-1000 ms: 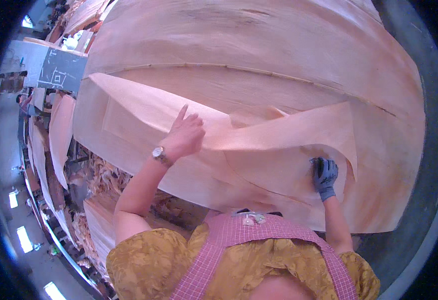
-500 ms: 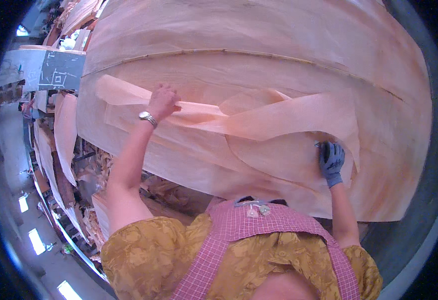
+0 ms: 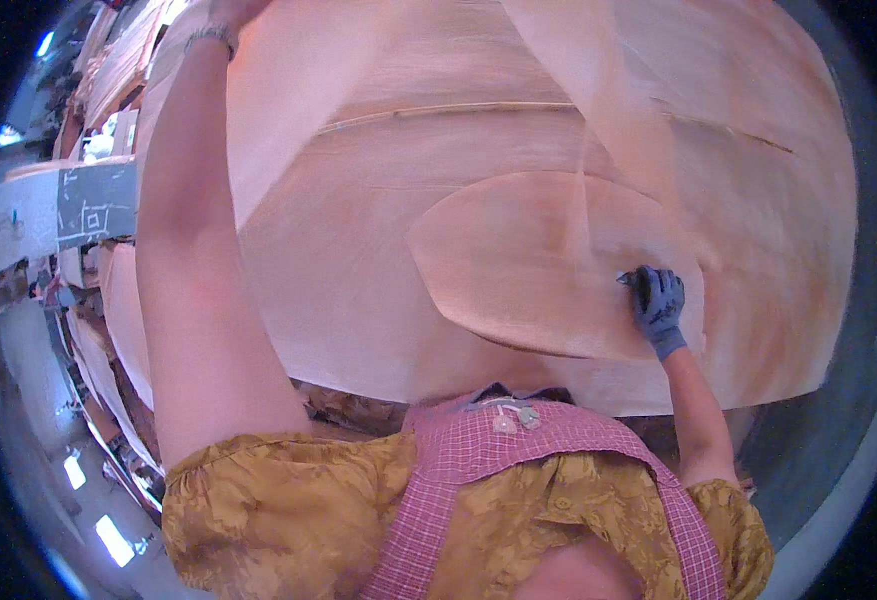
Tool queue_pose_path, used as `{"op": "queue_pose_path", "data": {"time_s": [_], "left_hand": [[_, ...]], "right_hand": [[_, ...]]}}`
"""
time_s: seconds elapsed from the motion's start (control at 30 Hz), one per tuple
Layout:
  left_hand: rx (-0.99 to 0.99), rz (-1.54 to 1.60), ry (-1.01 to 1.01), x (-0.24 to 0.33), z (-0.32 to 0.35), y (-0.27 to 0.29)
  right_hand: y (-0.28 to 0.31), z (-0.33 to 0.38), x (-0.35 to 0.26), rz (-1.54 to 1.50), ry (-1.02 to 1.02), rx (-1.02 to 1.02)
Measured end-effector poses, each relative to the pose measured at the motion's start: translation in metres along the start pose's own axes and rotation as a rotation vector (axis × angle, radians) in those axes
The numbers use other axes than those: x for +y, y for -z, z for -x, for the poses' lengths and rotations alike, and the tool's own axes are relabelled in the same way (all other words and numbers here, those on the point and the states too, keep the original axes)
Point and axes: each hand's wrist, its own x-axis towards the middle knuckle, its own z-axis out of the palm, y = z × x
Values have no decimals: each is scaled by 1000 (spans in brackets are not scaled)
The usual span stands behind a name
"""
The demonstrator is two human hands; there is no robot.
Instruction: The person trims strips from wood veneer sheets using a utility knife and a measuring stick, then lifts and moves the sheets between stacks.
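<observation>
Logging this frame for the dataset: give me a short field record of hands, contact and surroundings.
left hand: raised to the top edge, mostly cut off; wristwatch shows; grip not visible
right hand: blue glove, grip pinching the edge of the lifted veneer sheet
lifted veneer sheet: thin, pale, curling up off the veneer stack
clothing: pink checked apron
left side: more veneer piles

She wore a mustard floral blouse (image 3: 288,510) under a pink checked apron (image 3: 518,450), a blue glove (image 3: 658,300) on her right hand, and a metal wristwatch (image 3: 208,37).
</observation>
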Motion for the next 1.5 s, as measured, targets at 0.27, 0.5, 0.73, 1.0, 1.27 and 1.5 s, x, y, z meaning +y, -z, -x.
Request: {"op": "queue_pose_path", "data": {"time_s": [0.27,0.5,0.73,1.0,1.27,1.5], "left_hand": [[573,-491,-269,154,87,-78],[-313,245,-136,285,380,-157],[-173,210,-105,261,413,-188],[-122,420,-75,216,568,-92],[-224,304,459,-16,773,-12],[222,362,555,-259,717,107]], "right_hand": [[2,3,-1,5,-34,-2],[9,9,-5,25,-36,39],[6,4,-16,-34,106,185],[-2,0,5,-465,-176,-8],[14,-17,-152,-583,-379,261],[-72,-11,-379,-1121,-592,395]]}}
